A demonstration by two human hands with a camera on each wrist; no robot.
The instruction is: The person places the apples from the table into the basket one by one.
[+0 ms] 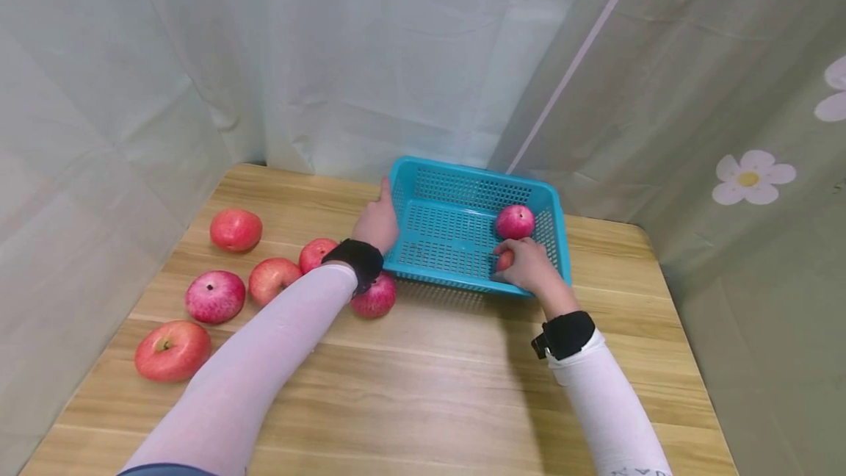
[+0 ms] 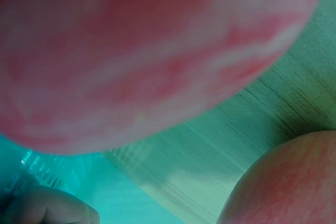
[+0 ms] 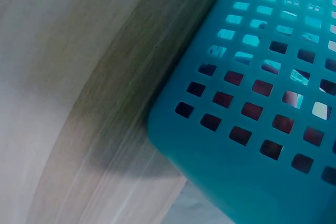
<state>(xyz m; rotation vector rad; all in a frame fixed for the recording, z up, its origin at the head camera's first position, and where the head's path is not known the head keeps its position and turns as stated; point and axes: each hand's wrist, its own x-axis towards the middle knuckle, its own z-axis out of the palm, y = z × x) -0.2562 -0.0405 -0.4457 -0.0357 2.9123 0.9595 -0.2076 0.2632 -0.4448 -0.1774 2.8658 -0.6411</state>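
A blue plastic basket (image 1: 463, 281) with a perforated bottom and walls stands at the back of the wooden table. At its left rim, my left hand (image 1: 377, 225) grips the basket's side, one finger stretched along the edge and the others mostly hidden. Inside the front right corner, my right hand (image 1: 529, 264) holds a red apple (image 1: 505, 261), largely covered by the fingers. Behind that apple lies a purplish-pink round fruit (image 1: 515, 222). In the right wrist view, reddish fruit shows through the holes of the basket wall (image 3: 173, 129); the right hand is out of that view.
Left on the table lie red apples (image 1: 173, 351), among them one near the back (image 1: 236, 230), and a speckled purplish fruit (image 1: 214, 296). Another purplish fruit (image 1: 374, 296) sits beneath my left wrist. A pale curtain (image 1: 423, 57) hangs behind the table.
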